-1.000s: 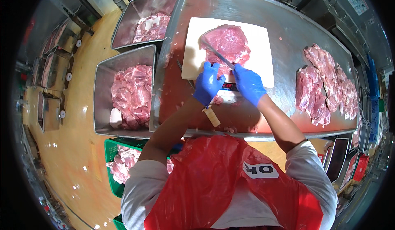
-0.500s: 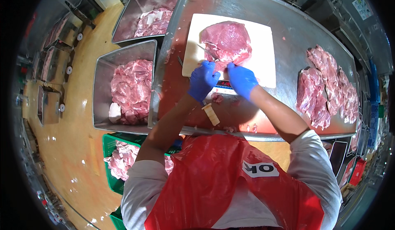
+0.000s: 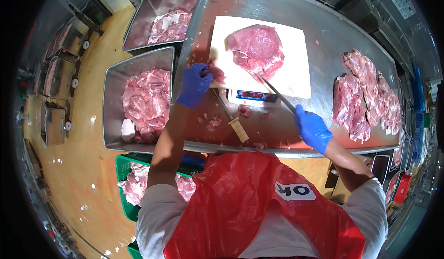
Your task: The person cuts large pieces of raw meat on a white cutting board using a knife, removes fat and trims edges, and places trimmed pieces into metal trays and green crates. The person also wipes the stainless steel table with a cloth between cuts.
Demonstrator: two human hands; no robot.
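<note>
A large piece of raw pink meat [image 3: 256,48] lies on the white cutting board [image 3: 293,69]. My right hand [image 3: 313,130], in a blue glove, is closed on a knife [image 3: 277,93], whose blade points up and left to the meat's near edge. My left hand [image 3: 194,85], gloved too, is at the board's left edge, its fingers closed on a small strip of meat trimming [image 3: 216,72]. Between my hands, a thin rod-like tool with a cream handle [image 3: 239,130] lies on the steel table. Just below the board sits a scale [image 3: 253,97] with a lit red display.
Several meat pieces [image 3: 365,97] are piled on the table's right side. Two steel bins holding meat stand left of the table, a near bin [image 3: 115,74] and a far bin [image 3: 138,16]. Below them is a green crate [image 3: 122,166] with meat. Scraps [image 3: 212,122] litter the steel table [image 3: 296,138].
My hands have parted from the meat's near edge. The left has moved left with a trimming, while the right has moved right and nearer with the knife. The scale display has come into view.
</note>
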